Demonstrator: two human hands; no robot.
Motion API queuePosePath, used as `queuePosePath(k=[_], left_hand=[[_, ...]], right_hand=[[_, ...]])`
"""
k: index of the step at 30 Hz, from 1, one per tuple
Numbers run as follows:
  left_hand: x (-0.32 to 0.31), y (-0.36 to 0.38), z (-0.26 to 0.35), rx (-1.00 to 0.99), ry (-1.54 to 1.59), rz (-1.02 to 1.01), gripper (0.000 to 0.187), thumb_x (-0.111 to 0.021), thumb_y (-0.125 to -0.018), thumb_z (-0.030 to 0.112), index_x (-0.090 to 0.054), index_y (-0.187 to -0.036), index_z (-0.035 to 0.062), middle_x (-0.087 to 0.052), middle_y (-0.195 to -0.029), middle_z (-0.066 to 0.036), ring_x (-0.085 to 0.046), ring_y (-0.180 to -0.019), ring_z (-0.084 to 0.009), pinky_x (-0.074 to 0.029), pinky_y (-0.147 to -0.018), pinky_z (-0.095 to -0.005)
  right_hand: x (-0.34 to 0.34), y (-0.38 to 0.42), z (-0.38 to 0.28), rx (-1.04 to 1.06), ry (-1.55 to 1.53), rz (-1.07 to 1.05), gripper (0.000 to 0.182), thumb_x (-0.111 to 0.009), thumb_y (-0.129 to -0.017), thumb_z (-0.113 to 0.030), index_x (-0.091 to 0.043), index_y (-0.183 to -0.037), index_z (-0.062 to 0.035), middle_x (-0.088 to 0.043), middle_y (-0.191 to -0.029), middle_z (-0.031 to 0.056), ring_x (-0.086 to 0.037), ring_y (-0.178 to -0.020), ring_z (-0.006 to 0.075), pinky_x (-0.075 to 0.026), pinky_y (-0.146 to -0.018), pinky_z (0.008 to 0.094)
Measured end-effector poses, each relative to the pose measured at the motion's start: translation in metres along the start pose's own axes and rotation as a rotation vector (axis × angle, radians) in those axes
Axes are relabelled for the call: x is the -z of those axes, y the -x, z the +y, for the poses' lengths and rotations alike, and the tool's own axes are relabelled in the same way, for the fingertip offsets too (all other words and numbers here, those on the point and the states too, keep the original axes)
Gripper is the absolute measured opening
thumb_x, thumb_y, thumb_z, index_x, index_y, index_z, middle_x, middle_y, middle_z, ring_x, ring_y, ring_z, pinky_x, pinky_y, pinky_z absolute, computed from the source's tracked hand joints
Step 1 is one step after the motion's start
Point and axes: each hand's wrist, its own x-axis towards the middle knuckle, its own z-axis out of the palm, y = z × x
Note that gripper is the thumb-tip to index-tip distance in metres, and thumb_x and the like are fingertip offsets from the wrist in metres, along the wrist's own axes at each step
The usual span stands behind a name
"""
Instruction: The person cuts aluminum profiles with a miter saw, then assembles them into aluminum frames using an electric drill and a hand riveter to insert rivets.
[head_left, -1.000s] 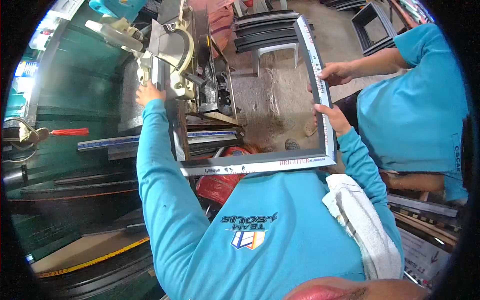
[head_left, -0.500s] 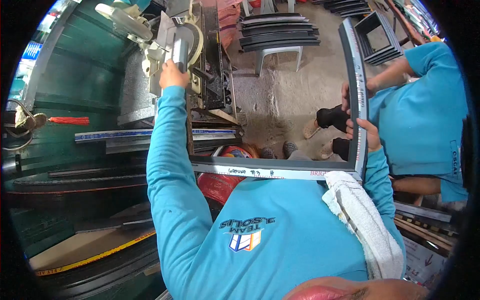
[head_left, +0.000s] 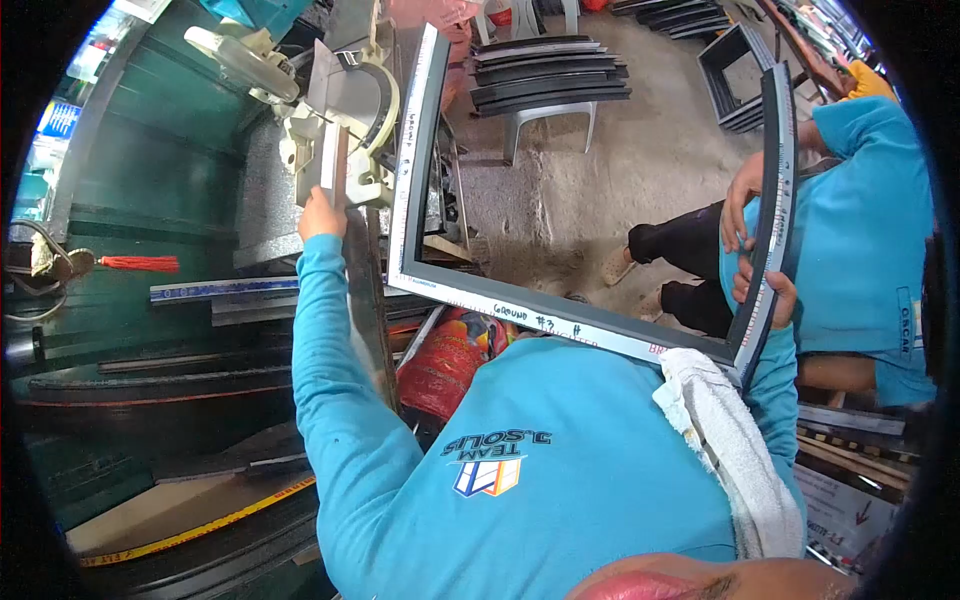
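Note:
A dark aluminium frame (head_left: 575,333) with white printed tape and handwritten marks spans in front of my chest; three sides show, making a U. My right hand (head_left: 770,292) has its fingers wrapped round the frame's right side near the lower corner. On the left, my left hand (head_left: 322,218) grips the near end of a short profile piece (head_left: 335,165), silver-white with a brownish edge, at the bed of a miter saw (head_left: 350,110). A co-worker's hand (head_left: 742,198) is by the frame's right side, just beyond my right hand.
Several dark profiles (head_left: 550,75) lie across a white plastic stool (head_left: 550,118). Another dark frame (head_left: 735,85) stands at the back right. The co-worker (head_left: 830,230) sits close on the right. A white towel (head_left: 725,440) hangs over my shoulder. Long profiles (head_left: 225,288) lie at left.
The frame has tilted and shifted right, and its left side now shows clear of my left arm. My left hand has drawn back toward me and left, with the short profile piece.

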Motion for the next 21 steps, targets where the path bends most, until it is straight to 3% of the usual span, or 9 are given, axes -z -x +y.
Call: queuePosePath(k=[5, 9, 11, 13, 15, 17, 18, 21], left_hand=[[-0.009, 0.039, -0.04, -0.092, 0.417, 0.173, 0.047, -0.069, -0.081, 0.027, -0.053, -0.116, 0.0, -0.06, -0.111, -0.027, -0.061, -0.099, -0.0415, -0.049, -0.086, -0.0438], [0.013, 0.098, -0.087, 0.053, 0.853, 0.283, 0.043, -0.068, -0.083, 0.018, -0.053, -0.117, -0.0043, -0.063, -0.107, -0.018, -0.062, -0.094, -0.0225, -0.049, -0.083, -0.0338], [0.029, 0.121, -0.11, 0.152, 0.919, 0.419, 0.042, -0.067, -0.081, 0.017, -0.054, -0.116, -0.002, -0.061, -0.092, -0.009, -0.057, -0.076, -0.0158, -0.05, -0.068, -0.031], [0.004, 0.117, -0.168, 0.265, 0.844, 0.415, 0.042, -0.065, -0.082, 0.018, -0.053, -0.117, -0.001, -0.06, -0.089, -0.01, -0.056, -0.073, -0.0141, -0.05, -0.064, -0.0296], [-0.019, 0.086, -0.207, 0.314, 0.682, 0.302, 0.045, -0.065, -0.082, 0.021, -0.051, -0.119, -0.0005, -0.063, -0.096, -0.016, -0.062, -0.079, -0.0228, -0.051, -0.071, -0.0354], [-0.042, 0.053, -0.219, 0.175, 0.413, 0.391, 0.048, -0.065, -0.081, 0.023, -0.05, -0.12, 0.0003, -0.064, -0.104, -0.022, -0.064, -0.092, -0.0333, -0.049, -0.081, -0.0416], [-0.049, 0.036, -0.217, 0.23, 0.392, 0.292, 0.049, -0.066, -0.08, 0.023, -0.05, -0.121, 0.0014, -0.062, -0.111, -0.025, -0.06, -0.104, -0.0393, -0.045, -0.088, -0.0442], [-0.081, 0.002, -0.241, 0.26, 0.331, 0.269, 0.033, -0.065, -0.078, 0.019, -0.054, -0.105, 0.0038, -0.065, -0.099, -0.024, -0.062, -0.093, -0.0422, -0.047, -0.082, -0.0471]], right_hand=[[-0.023, 0.012, -0.002, 0.071, 0.066, 0.024, 0.065, -0.066, -0.078, -0.021, -0.035, -0.132, -0.0046, -0.045, -0.086, 0.0054, -0.049, -0.07, 0.0151, -0.043, -0.059, 0.0272], [-0.044, 0.026, -0.005, 0.154, 0.166, 0.079, 0.072, -0.068, -0.075, -0.024, -0.031, -0.134, -0.0032, -0.042, -0.086, 0.0043, -0.045, -0.068, 0.0129, -0.04, -0.057, 0.0245], [-0.059, 0.043, 0.001, 0.236, 0.249, 0.126, 0.075, -0.068, -0.074, -0.027, -0.031, -0.135, -0.0023, -0.041, -0.085, 0.0033, -0.044, -0.068, 0.0121, -0.039, -0.057, 0.0234], [-0.081, 0.061, 0.015, 0.316, 0.341, 0.193, 0.078, -0.067, -0.073, -0.027, -0.031, -0.137, -0.0009, -0.042, -0.085, 0.0026, -0.043, -0.067, 0.0115, -0.038, -0.057, 0.0239], [-0.096, 0.076, 0.038, 0.425, 0.395, 0.29, 0.073, -0.066, -0.07, -0.024, -0.037, -0.134, -0.0002, -0.047, -0.089, 0.0033, -0.047, -0.071, 0.0119, -0.041, -0.059, 0.0241], [-0.127, 0.075, 0.067, 0.538, 0.529, 0.395, 0.07, -0.064, -0.066, -0.025, -0.045, -0.128, 0.0013, -0.052, -0.091, 0.006, -0.052, -0.082, 0.0143, -0.042, -0.072, 0.0247], [-0.14, 0.073, 0.081, 0.581, 0.593, 0.428, 0.067, -0.064, -0.065, -0.025, -0.049, -0.125, 0.0019, -0.055, -0.092, 0.007, -0.054, -0.087, 0.0152, -0.043, -0.078, 0.0252], [-0.198, 0.058, 0.081, 0.641, 0.786, 0.355, 0.052, -0.065, -0.068, -0.021, -0.057, -0.114, 0.0018, -0.057, -0.095, 0.0063, -0.054, -0.088, 0.015, -0.042, -0.083, 0.0273]])
